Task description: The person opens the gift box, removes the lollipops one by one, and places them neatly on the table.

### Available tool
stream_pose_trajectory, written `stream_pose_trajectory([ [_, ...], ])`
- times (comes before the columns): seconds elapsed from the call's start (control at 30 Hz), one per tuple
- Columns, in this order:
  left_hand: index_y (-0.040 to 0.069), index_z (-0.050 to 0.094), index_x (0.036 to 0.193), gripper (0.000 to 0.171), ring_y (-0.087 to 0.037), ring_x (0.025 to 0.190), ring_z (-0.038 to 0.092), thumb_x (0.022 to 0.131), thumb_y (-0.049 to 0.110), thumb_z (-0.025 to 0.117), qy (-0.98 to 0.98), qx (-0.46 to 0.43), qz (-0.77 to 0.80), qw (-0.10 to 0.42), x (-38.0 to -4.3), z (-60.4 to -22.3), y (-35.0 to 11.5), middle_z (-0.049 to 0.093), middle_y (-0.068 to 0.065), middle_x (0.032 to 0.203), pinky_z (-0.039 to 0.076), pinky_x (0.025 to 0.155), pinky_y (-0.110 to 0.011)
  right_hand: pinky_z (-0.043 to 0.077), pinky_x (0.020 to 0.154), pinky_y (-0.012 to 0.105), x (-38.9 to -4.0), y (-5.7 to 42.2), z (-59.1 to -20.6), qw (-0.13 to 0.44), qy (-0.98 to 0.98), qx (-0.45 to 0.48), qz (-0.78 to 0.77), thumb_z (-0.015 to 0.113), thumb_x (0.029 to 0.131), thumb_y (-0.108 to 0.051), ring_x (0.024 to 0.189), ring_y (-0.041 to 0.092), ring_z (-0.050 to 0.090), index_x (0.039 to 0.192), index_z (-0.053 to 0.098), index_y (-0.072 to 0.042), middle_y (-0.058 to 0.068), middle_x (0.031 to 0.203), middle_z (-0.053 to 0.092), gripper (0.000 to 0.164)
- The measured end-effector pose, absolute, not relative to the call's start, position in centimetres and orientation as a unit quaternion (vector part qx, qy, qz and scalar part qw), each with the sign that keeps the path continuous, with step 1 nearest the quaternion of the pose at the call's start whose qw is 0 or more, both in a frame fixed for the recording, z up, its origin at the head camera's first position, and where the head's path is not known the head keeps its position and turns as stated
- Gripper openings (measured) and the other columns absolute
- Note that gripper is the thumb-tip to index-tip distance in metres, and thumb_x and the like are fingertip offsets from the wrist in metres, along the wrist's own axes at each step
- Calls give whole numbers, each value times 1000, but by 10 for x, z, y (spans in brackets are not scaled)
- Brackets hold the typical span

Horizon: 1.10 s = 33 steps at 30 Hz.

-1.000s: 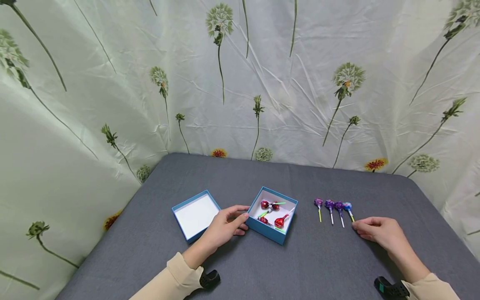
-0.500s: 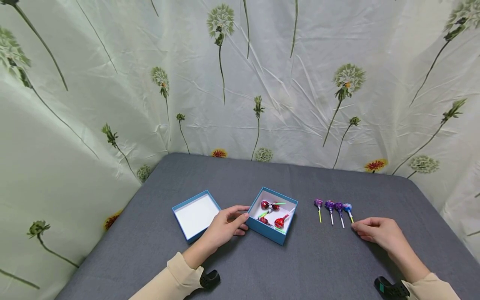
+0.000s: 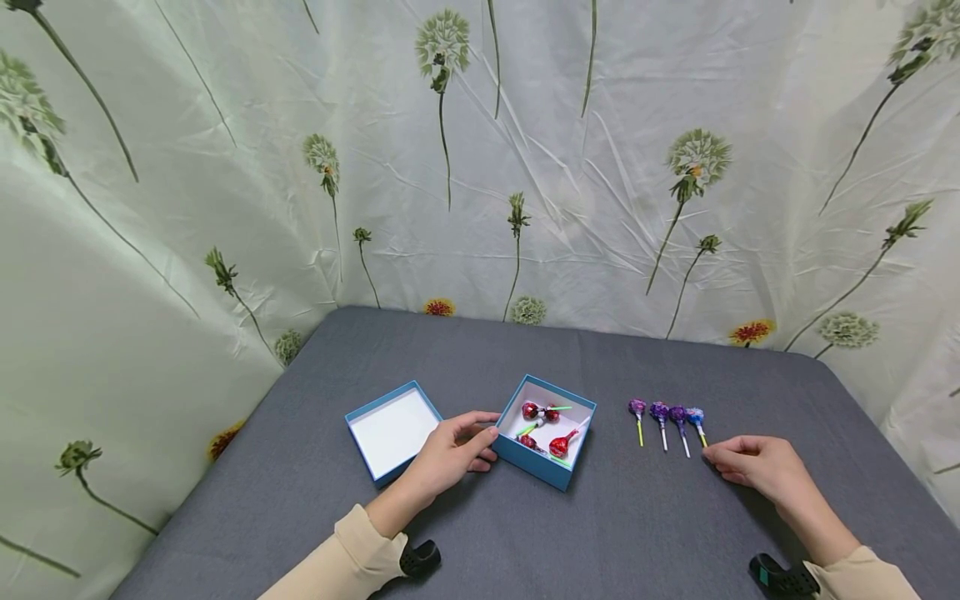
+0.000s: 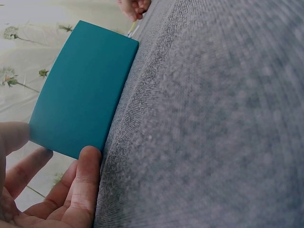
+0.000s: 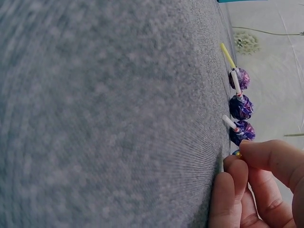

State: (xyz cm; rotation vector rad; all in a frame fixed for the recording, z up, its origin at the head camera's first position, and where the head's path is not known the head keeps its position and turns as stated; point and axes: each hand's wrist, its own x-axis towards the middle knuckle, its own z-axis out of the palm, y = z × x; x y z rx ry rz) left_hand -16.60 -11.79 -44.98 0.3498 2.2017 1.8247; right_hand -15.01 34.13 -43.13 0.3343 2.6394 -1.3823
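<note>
A blue box (image 3: 534, 463) with a white inside stands uncovered in the middle of the table and holds several red-wrapped lollipops (image 3: 559, 446). My left hand (image 3: 448, 457) grips its near left corner; in the left wrist view thumb and fingers lie around the box's end. On the right, three purple lollipops (image 3: 659, 410) lie side by side, heads pointing away. Beside them is a blue-wrapped lollipop (image 3: 695, 416) with a yellow stick. Thumb and forefinger of my right hand (image 3: 761, 467) pinch the end of that stick; the right wrist view mostly hides this lollipop behind the fingers.
A blue lid (image 3: 392, 433), white inside up, lies left of the box, close to my left forearm. Grey cloth covers the table (image 3: 592, 533). Behind it hangs a pale curtain (image 3: 570, 183) printed with dandelions. A black strap (image 3: 420, 559) is on each wrist.
The right fingertips and the pinched stick end have shifted very slightly left, so the blue lollipop lies a bit straighter. The left hand and the box stay put.
</note>
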Motion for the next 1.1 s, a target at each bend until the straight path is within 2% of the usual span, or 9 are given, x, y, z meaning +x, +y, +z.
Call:
stream_pose_trajectory([
  [0.23, 8, 64, 147, 42, -20, 97, 76, 110, 29, 64, 758, 123, 627, 130, -166, -450, -118, 74, -18, 127, 68, 84, -36, 63, 71, 19, -150, 341, -431, 72, 876, 106, -465, 74, 102, -17, 76, -4, 68, 100, 80, 6, -8, 90, 79, 24],
  [0.47, 7, 64, 147, 42, -20, 97, 76, 110, 28, 64, 756, 125, 629, 131, -167, -451, -119, 74, -19, 127, 68, 84, -36, 63, 71, 20, -151, 340, -427, 80, 874, 103, -468, 74, 102, -17, 75, -3, 68, 99, 80, 2, -11, 85, 77, 21],
  [0.77, 7, 65, 146, 41, -20, 95, 76, 110, 28, 64, 754, 122, 632, 131, -168, -451, -118, 75, -18, 125, 68, 83, -36, 63, 70, 24, -158, 334, -410, 96, 885, 49, -453, 70, 104, -18, 76, 2, 68, 115, 72, 14, -7, 87, 77, 35],
  [0.9, 8, 65, 146, 42, -20, 95, 76, 110, 28, 65, 755, 120, 632, 130, -167, -451, -118, 75, -17, 125, 68, 83, -36, 62, 72, 25, -164, 328, -395, 112, 892, 15, -437, 71, 104, -19, 77, 3, 67, 118, 71, 13, -6, 88, 77, 35],
  [1.1, 9, 65, 146, 41, -20, 95, 76, 110, 29, 64, 756, 119, 630, 130, -167, -450, -118, 75, -17, 125, 68, 83, -37, 63, 78, 26, -176, 312, -366, 154, 894, -41, -419, 69, 105, -19, 85, 6, 71, 126, 69, 11, 0, 102, 79, 37],
])
